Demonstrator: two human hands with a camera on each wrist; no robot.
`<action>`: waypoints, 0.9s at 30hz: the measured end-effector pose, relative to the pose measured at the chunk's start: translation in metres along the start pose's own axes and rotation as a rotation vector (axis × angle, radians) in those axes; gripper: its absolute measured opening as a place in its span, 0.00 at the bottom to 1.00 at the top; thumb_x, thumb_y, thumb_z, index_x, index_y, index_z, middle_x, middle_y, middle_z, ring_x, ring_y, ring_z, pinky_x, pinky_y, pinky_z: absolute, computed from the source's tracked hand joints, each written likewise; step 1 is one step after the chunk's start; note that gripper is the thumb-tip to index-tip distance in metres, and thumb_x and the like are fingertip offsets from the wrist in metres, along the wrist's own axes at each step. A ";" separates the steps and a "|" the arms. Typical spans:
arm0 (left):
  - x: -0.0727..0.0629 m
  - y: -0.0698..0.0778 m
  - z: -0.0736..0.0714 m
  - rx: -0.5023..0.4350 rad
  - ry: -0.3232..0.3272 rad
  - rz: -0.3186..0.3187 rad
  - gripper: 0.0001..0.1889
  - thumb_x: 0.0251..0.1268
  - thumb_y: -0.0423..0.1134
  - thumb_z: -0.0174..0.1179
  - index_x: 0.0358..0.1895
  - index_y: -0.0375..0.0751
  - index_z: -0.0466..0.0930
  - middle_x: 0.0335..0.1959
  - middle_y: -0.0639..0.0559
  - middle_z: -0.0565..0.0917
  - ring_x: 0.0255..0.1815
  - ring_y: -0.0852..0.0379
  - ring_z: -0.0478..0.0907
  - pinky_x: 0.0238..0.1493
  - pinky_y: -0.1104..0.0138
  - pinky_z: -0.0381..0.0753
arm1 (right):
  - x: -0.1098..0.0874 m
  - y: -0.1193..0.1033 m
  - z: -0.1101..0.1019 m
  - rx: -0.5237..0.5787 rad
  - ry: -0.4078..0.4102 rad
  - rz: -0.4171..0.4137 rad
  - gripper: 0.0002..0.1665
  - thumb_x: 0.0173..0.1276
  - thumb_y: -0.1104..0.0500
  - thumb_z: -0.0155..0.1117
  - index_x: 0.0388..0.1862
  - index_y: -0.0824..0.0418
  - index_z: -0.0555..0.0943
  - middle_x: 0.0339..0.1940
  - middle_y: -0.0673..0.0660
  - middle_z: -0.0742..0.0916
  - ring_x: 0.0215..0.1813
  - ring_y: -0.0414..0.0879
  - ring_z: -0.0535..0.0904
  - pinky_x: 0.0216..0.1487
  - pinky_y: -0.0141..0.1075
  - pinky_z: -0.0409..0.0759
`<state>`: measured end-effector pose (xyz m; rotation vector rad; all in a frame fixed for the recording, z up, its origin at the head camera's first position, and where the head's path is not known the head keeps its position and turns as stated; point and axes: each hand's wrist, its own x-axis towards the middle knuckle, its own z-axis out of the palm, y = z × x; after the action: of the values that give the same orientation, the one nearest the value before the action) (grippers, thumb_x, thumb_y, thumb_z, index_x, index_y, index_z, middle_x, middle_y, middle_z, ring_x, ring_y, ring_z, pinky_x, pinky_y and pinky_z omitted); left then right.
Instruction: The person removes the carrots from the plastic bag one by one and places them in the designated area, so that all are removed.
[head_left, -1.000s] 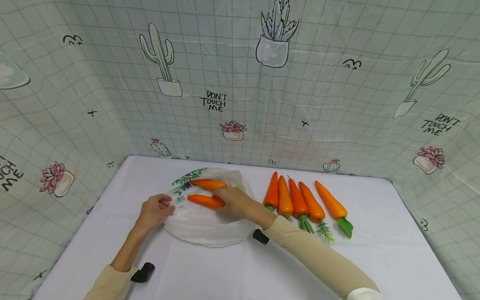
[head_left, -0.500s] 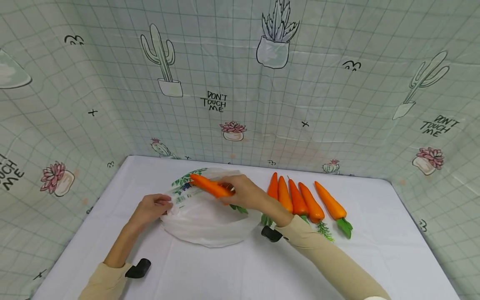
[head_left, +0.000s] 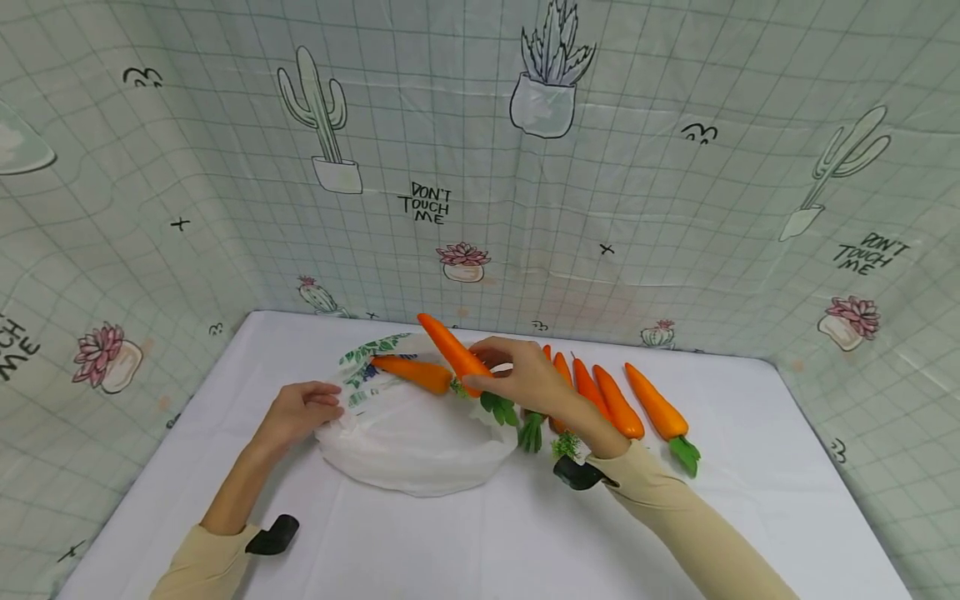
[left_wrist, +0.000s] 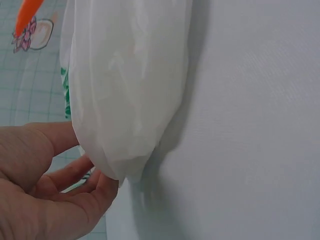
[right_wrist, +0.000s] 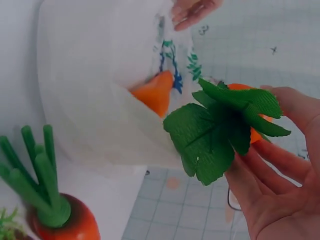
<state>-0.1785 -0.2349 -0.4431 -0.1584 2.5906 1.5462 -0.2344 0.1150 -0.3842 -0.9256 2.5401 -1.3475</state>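
Note:
A white plastic bag (head_left: 420,467) with green and blue print lies with its mouth spread on the table. My left hand (head_left: 296,410) pinches the left edge of the bag's mouth between thumb and fingers; the left wrist view shows the bunched rim (left_wrist: 117,177) there. Above the bag's right side, my right hand (head_left: 521,375) grips an orange carrot (head_left: 453,346) near its thick end. Its tip points up and left, and its broad green leaves (right_wrist: 215,125) hang below the fingers. Another carrot (head_left: 416,372) lies in the bag.
Several more carrots (head_left: 618,404) with green tops lie in a row right of the bag, partly hidden behind my right arm. White cloth covers the table (head_left: 420,550). A patterned curtain (head_left: 645,192) surrounds its back and sides.
My right hand has lifted one of the two carrots up and to the right, out of the bag's mouth. The other carrot remains inside. My left hand has shifted slightly left at the rim.

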 end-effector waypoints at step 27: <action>-0.004 0.018 0.009 0.088 0.072 0.088 0.17 0.70 0.30 0.63 0.56 0.21 0.80 0.46 0.33 0.85 0.45 0.47 0.82 0.38 0.79 0.76 | -0.056 0.041 -0.052 0.233 0.242 0.345 0.34 0.66 0.41 0.73 0.68 0.53 0.80 0.62 0.56 0.85 0.63 0.51 0.81 0.65 0.47 0.78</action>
<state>-0.1770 -0.2182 -0.4306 -0.0955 2.7510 1.4760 -0.2281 0.2007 -0.3951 -0.2814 2.4776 -1.6724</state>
